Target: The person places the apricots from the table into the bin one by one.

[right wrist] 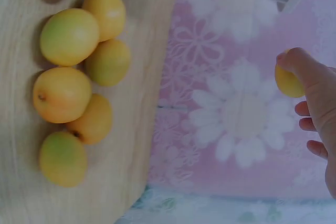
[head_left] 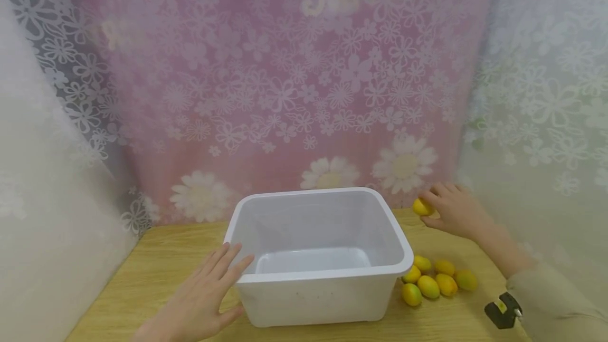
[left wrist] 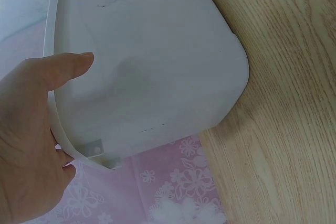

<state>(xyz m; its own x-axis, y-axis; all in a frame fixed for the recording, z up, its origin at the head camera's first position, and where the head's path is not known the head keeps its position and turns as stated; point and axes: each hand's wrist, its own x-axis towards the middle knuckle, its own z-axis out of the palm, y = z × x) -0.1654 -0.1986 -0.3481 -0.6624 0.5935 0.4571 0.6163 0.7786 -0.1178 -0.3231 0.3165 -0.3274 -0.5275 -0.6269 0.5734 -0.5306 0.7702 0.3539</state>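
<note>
My right hand (head_left: 456, 210) holds a small yellow mango (head_left: 423, 207) between thumb and fingers, raised beyond the right back of a white plastic tub (head_left: 323, 274). In the right wrist view the thumb lies across the held mango (right wrist: 289, 81). My left hand (head_left: 204, 284) is at the tub's front left corner, fingers spread and fairly straight over the rim. In the left wrist view its thumb (left wrist: 73, 69) overlaps the tub's outer wall (left wrist: 157, 56), while the other fingers are partly hidden behind the rim. The tub's visible floor is bare.
Several yellow-green mangoes (head_left: 429, 287) lie grouped on the wooden table (head_left: 157, 273) just right of the tub. A pink flowered curtain (head_left: 285, 94) hangs behind, with pale curtains at both sides. A small black device (head_left: 502, 310) sits at the right wrist.
</note>
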